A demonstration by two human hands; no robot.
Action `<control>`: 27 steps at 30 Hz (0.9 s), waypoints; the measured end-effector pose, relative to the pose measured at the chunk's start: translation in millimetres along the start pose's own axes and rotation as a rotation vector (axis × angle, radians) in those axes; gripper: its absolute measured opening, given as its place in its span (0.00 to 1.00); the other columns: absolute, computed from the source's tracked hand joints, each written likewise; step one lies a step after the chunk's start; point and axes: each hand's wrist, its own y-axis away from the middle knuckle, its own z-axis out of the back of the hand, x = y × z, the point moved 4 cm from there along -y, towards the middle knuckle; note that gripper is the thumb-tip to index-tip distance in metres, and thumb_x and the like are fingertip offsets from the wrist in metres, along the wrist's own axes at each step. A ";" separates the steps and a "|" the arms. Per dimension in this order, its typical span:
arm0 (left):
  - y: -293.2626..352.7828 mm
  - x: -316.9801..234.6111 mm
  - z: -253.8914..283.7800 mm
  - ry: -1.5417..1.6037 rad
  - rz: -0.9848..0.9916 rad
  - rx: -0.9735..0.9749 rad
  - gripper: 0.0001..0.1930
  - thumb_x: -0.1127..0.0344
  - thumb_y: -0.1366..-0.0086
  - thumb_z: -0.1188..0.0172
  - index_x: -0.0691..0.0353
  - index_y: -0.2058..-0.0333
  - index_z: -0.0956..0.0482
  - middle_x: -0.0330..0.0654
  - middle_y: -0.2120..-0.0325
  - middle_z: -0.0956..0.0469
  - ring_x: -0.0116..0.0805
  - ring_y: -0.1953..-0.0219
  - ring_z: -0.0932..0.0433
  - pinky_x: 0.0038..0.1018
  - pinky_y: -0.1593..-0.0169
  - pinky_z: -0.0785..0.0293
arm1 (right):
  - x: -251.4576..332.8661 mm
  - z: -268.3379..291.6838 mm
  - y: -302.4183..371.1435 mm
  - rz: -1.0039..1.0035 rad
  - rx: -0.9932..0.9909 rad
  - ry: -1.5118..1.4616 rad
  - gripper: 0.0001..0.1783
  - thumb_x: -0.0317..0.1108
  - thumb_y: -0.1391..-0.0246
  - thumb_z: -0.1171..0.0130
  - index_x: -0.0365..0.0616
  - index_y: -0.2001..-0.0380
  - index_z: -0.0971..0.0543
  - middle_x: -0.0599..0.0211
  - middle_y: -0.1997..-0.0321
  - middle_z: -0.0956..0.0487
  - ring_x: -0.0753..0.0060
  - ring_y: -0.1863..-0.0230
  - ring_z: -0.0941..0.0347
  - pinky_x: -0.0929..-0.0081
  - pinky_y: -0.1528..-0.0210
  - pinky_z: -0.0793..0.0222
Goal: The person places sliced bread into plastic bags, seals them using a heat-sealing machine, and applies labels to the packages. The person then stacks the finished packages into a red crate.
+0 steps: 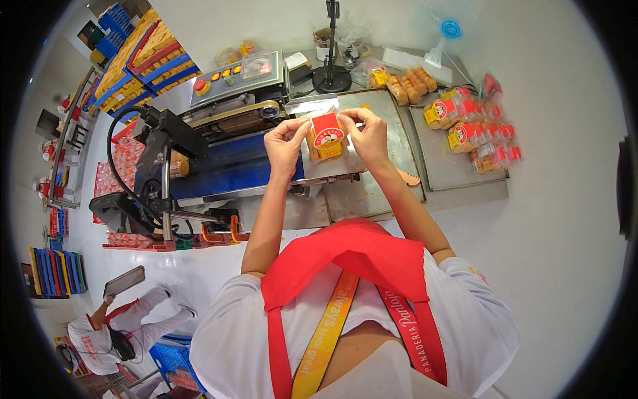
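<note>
Between my two hands is a clear bread packet (327, 139) with a red and yellow front and a round emblem. My left hand (284, 145) pinches its upper left corner between thumb and fingers. On the other side my right hand (367, 135) pinches the upper right corner the same way. The packet is upright above the metal plate at the right end of a blue conveyor belt (229, 163). Just beyond it lies a worn metal tray (375, 110).
Packed bread bags (465, 123) lie on a second tray at the right, with unlabelled rolls (412, 86) behind. A control panel (236, 76) with a red button, a black stand (331, 78) and a belt-side machine arm (163, 133) surround the work spot. Lower left, a person (109, 336) carries a tray.
</note>
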 end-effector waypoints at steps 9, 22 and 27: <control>4.7 -1.1 0.1 0.037 0.021 0.040 0.05 0.77 0.44 0.37 0.68 0.67 0.19 0.40 0.68 0.19 0.20 0.67 0.23 0.17 0.58 0.28 | -19.6 1.3 1.7 -0.148 0.209 -0.179 0.06 0.30 0.49 0.39 0.38 0.72 0.19 0.66 0.70 0.21 0.78 0.69 0.26 0.80 0.65 0.32; -13.0 -0.4 7.9 0.011 0.079 0.163 0.04 0.76 0.44 0.36 0.68 0.68 0.18 0.41 0.70 0.18 0.21 0.68 0.23 0.17 0.61 0.28 | -30.8 2.2 -22.0 -0.103 0.662 -0.596 0.09 0.30 0.46 0.42 0.37 0.66 0.18 0.66 0.63 0.22 0.75 0.56 0.30 0.76 0.51 0.35; -18.1 -3.0 12.7 0.001 0.142 0.288 0.04 0.77 0.45 0.37 0.68 0.68 0.18 0.43 0.69 0.19 0.23 0.65 0.23 0.20 0.57 0.29 | -29.3 3.9 -29.2 -0.170 0.808 -0.647 0.07 0.25 0.47 0.45 0.37 0.69 0.17 0.65 0.63 0.22 0.74 0.56 0.29 0.75 0.49 0.34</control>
